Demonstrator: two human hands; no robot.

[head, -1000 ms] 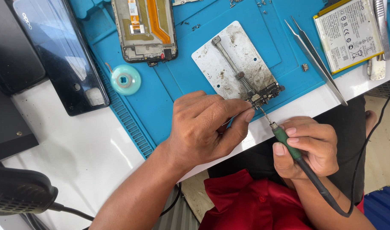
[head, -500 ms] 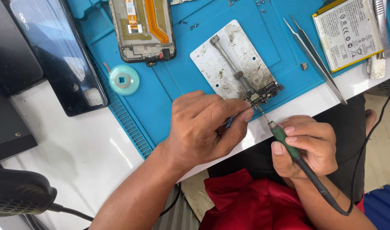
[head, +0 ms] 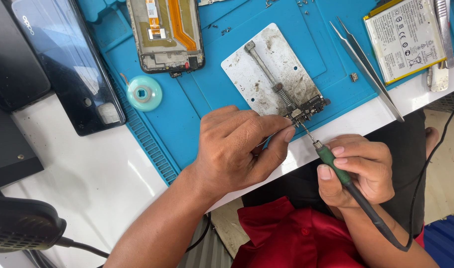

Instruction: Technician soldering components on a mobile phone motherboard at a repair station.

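A worn metal holder plate [head: 266, 69] lies on the blue work mat [head: 207, 94], with a small dark circuit board [head: 306, 110] clamped at its near corner. My right hand [head: 358, 168] grips a green-handled soldering iron [head: 336, 164]; its thin tip touches the small board. My left hand [head: 237, 149] rests on the mat beside the plate, fingers pinched together at the board's edge, seemingly on something thin that I cannot make out.
An opened phone frame [head: 165, 34] with an orange flex cable lies at the back. A teal solder-wick spool [head: 143, 93], tweezers [head: 368, 69], a phone battery [head: 405, 37] and a black phone back cover [head: 68, 64] surround the plate. A black device [head: 18, 223] sits front left.
Both hands stay in place at the small board. The view has shifted slightly; nothing was picked up or let go.
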